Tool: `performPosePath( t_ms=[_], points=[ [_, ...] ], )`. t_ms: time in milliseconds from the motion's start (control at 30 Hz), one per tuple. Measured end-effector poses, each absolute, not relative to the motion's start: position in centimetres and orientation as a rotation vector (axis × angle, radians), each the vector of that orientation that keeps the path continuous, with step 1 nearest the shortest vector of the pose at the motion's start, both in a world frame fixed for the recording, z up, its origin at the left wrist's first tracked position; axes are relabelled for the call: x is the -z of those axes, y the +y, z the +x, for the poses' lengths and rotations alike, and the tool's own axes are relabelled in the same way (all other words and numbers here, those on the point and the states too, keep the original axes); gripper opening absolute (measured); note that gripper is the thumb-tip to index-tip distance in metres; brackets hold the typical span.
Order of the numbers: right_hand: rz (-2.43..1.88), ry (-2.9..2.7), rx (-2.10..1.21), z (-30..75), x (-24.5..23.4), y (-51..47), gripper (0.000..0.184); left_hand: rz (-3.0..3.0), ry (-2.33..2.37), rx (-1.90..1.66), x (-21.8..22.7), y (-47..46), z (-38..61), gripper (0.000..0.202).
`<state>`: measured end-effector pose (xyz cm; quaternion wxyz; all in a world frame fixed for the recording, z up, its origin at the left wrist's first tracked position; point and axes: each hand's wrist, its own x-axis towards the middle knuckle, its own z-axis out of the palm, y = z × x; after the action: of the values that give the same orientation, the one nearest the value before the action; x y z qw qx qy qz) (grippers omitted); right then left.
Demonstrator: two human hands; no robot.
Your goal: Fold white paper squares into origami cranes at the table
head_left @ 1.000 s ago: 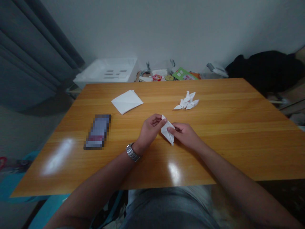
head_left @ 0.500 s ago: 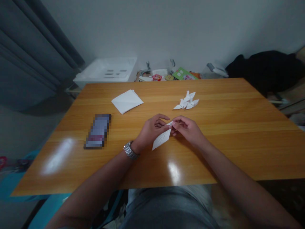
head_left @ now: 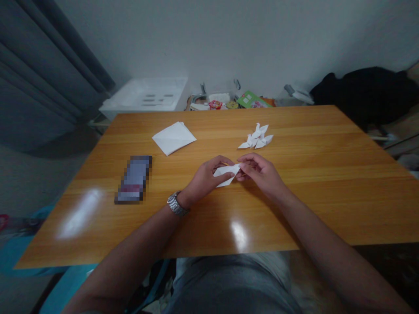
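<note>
The folded paper (head_left: 228, 169) is small, white and flat, creased into a slim, pointed shape that lies slantwise, its narrow tip toward the right. It is up between the two hands, over the middle of the wooden table (head_left: 294, 192) and nearer the person's side. The left hand (head_left: 205, 176) has it pinched, thumb laid across the front face and fingers curved behind the upper edge, the palm loosely rounded. The right hand (head_left: 263, 172) closes thumb and fingertips on the narrow tip, its other fingers curled in underneath; from where I stand those fingers overlap too much for me to tell which ones press the paper. A metal watch (head_left: 176, 203) circles the left wrist. Beyond the hands, a cluster of white paper birds (head_left: 257, 138) sits to the right, and a stack of white paper (head_left: 174, 138) lies to the left.
</note>
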<state>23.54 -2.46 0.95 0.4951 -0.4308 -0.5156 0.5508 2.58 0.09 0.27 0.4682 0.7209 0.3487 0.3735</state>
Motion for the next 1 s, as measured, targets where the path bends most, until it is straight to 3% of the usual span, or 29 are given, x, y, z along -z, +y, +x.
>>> performPosePath(
  t_ms=[1000],
  points=[
    [-1.114,-1.271,-1.303,24.3,-1.4,-2.3,0.029,2.022,0.943,-0.874,-1.5,-0.3,2.3,0.031]
  ],
)
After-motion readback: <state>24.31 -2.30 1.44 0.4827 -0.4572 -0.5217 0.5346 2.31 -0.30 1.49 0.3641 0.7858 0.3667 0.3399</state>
